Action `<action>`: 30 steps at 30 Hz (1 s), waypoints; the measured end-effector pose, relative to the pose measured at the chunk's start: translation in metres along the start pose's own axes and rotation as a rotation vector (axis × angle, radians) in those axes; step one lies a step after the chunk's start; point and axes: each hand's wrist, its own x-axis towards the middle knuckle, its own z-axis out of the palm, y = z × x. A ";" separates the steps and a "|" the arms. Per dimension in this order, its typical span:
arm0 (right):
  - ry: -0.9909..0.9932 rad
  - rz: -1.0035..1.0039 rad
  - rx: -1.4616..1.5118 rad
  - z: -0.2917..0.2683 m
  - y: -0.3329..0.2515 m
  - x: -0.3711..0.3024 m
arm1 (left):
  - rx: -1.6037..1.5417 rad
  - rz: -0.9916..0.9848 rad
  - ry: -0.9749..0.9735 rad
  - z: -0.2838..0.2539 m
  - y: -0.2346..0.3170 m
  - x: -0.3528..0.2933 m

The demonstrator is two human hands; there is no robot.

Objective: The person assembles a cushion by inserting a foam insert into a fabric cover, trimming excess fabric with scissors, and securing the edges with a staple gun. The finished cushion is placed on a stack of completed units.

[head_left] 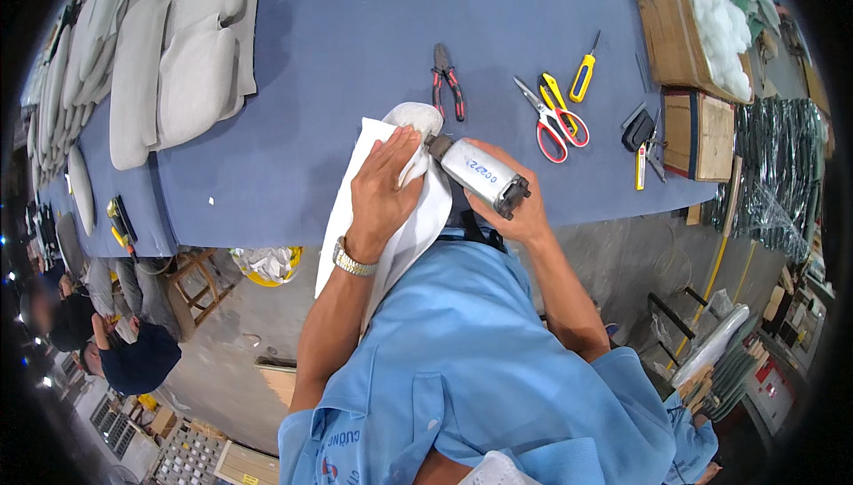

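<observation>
My left hand (387,178), with a metal-banded watch at the wrist, grips white fabric (345,218) at a rounded, light grey padded piece (416,115). The fabric hangs over the table edge against my body. In my right hand (515,196) is a silver staple gun (480,170) with a black end cap. Its dark nose points left and meets the bunched fabric beside my left fingers. The exact contact spot and the underside of the pad are hidden. Just beyond lie pliers with red and black handles (447,85).
Red-handled scissors (553,125), a yellow cutter (556,99) and a yellow screwdriver (583,76) lie to the right on the blue table (346,32). Boxes stand farther right, one holding white stuffing (720,41). Grey padded panels (191,76) are stacked left. Another person (138,356) sits lower left.
</observation>
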 end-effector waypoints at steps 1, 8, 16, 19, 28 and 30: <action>0.005 -0.001 -0.005 0.000 -0.002 0.000 | -0.006 0.001 -0.001 0.000 0.000 0.000; -0.013 -0.024 -0.044 0.003 -0.001 0.003 | 0.008 -0.007 -0.012 -0.003 0.001 0.004; 0.017 -0.040 -0.095 0.009 -0.008 0.011 | 0.026 0.028 -0.012 -0.008 -0.003 0.009; -0.024 -0.050 -0.137 0.005 -0.012 0.020 | 0.023 0.025 -0.027 -0.008 -0.007 0.011; -0.170 0.025 -0.184 -0.013 -0.024 0.049 | 0.008 0.006 -0.042 -0.005 -0.004 0.019; -0.177 0.056 -0.150 -0.014 -0.022 0.048 | 0.005 -0.005 -0.033 -0.001 -0.003 0.018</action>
